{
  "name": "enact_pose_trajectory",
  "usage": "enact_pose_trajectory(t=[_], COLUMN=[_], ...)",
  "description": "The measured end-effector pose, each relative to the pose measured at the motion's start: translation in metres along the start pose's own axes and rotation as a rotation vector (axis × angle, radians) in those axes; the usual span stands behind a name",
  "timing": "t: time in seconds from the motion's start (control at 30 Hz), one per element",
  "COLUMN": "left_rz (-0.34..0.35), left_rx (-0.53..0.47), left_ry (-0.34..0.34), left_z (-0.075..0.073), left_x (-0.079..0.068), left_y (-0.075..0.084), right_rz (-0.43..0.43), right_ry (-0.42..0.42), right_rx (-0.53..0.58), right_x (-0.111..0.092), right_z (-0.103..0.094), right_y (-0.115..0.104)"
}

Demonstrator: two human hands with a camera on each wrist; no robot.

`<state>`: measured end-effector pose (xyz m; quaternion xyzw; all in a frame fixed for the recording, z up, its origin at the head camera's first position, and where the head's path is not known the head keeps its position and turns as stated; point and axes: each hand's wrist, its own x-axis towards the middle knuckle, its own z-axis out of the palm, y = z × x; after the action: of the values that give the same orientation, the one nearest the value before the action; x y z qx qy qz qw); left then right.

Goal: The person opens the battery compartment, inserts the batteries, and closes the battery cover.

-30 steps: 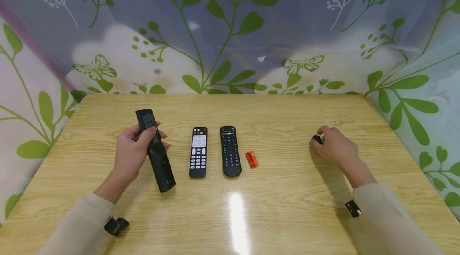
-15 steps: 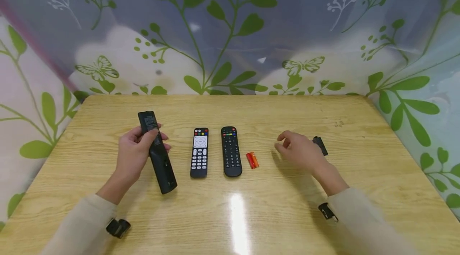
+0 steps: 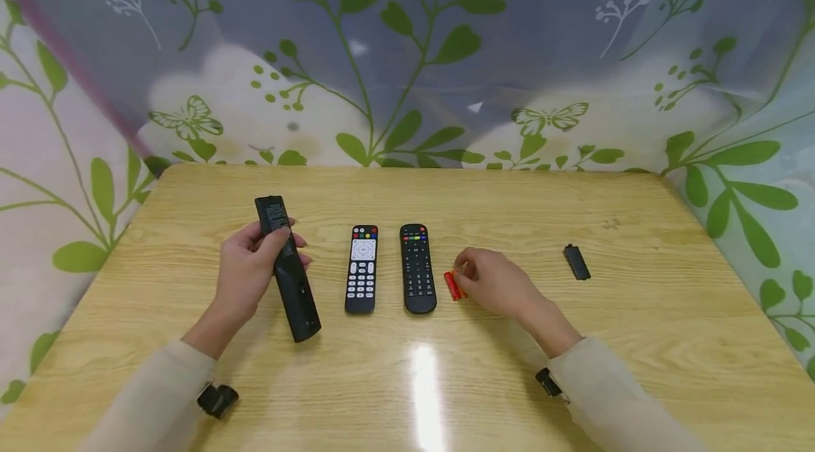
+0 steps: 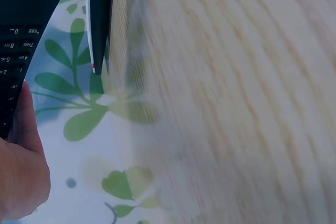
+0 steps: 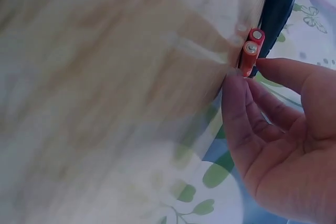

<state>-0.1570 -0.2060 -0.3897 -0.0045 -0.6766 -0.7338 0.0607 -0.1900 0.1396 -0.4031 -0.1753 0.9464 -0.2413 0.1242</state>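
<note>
My left hand (image 3: pixel 245 271) grips a black remote control (image 3: pixel 296 293), its back with a printed label facing up. The lower half of that back appears uncovered; in the left wrist view its keypad (image 4: pixel 18 51) faces the camera. Two batteries lie side by side on the table, a red battery (image 5: pixel 256 36) and an orange battery (image 5: pixel 249 59). My right hand (image 3: pixel 499 282) is at the orange one, thumb and fingertips around its near end; firm contact is not clear. A small black battery cover (image 3: pixel 576 262) lies to the right of that hand.
Two more remotes lie face up on the wooden table (image 3: pixel 395 381): one with white buttons (image 3: pixel 361 269) and an all-black one (image 3: pixel 418 269), close to the batteries. A leaf-patterned curtain (image 3: pixel 407 49) stands behind the table's far edge.
My right hand has let go of the battery cover and moved left to the batteries. The cover stays on the table. My left hand still holds the remote in nearly the same place.
</note>
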Motion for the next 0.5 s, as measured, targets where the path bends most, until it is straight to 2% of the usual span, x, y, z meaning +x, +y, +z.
enact_pose_trajectory(t=[0.5], left_rz=[0.007], left_rx=[0.017], left_ry=[-0.005], left_z=[0.0018], left_x=[-0.0016], left_y=[-0.0040], right_rz=[-0.006], right_ry=[0.033], right_rx=[-0.048], right_x=[0.0007], right_z=[0.0040], right_y=[-0.0018])
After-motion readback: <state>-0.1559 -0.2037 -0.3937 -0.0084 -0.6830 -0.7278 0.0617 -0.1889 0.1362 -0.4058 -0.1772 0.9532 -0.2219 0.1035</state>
